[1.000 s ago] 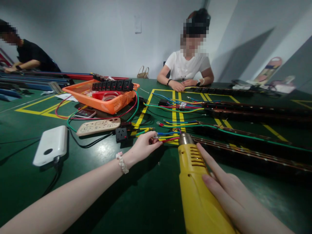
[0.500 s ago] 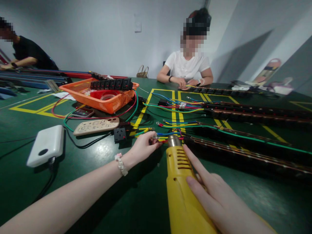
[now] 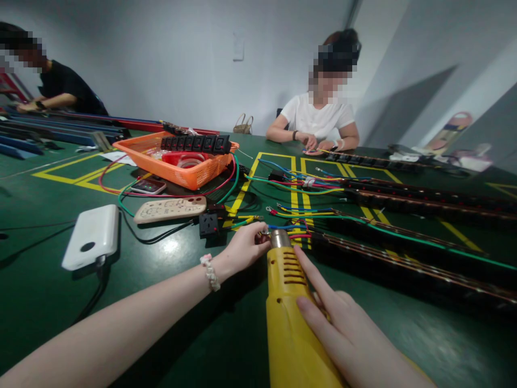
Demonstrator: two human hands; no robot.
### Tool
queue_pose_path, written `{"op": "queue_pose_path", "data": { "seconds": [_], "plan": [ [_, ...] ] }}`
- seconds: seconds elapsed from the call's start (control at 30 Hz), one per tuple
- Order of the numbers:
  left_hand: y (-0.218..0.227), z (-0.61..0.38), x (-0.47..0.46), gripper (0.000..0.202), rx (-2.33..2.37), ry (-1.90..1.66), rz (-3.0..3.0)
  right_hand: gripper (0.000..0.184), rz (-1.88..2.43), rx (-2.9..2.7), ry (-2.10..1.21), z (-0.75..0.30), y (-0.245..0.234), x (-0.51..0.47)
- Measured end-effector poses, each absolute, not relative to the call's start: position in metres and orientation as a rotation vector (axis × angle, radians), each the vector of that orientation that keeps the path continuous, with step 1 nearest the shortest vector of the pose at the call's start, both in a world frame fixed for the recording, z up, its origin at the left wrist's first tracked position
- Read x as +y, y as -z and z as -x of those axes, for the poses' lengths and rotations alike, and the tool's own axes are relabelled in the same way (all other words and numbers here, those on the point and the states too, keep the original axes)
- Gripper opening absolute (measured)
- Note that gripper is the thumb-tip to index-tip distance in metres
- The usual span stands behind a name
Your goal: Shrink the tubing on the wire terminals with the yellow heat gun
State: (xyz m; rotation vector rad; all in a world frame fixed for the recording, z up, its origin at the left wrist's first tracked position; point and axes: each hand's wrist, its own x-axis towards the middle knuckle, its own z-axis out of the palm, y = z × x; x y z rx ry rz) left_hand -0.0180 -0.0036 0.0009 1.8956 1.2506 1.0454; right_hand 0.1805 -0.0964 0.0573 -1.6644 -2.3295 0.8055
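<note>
My right hand (image 3: pixel 343 318) is wrapped round a yellow heat gun (image 3: pixel 297 323), its index finger stretched along the body. The metal nozzle (image 3: pixel 279 238) points away from me, close to my left fingertips. My left hand (image 3: pixel 246 245) is closed in a pinch on the ends of the wires; the nozzle partly hides what lies there. Blue wire (image 3: pixel 278 227) and red wire (image 3: pixel 301 236) run from that spot to the nearest dark socket strip (image 3: pixel 388 264), which has copper-coloured conductors along it.
An orange basket (image 3: pixel 183 177) holds a black socket strip (image 3: pixel 196 143). Near it lie a beige power strip (image 3: pixel 169 209), a black socket (image 3: pixel 209 224) and a white power bank (image 3: pixel 92 237). More wired strips (image 3: pixel 404 189) lie at right. Two people work across the green table (image 3: pixel 173 334).
The heat gun and my right hand have shifted left against the wires, bringing the nozzle nearer my left fingers. The whole view has swung slightly left. My left hand keeps its pinch.
</note>
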Motion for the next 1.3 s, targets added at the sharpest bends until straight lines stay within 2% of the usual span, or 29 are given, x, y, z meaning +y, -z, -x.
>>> {"op": "queue_pose_path", "data": {
  "seconds": [0.27, 0.63, 1.3],
  "plan": [
    [-0.002, 0.018, -0.006, 0.028, 1.287, -1.032, -1.945, 0.07, 1.711, -2.275, -0.873, -0.198, -0.059, -0.096],
    [-0.005, 0.018, -0.007, 0.028, 1.296, -1.031, -1.924, 0.076, 1.774, -2.203, -0.811, -0.229, -0.057, -0.094],
    [-0.002, 0.015, -0.004, 0.027, 1.324, -1.04, -1.925, 0.068, 1.7, -2.339, -0.765, -0.204, -0.058, -0.093]
  ]
}}
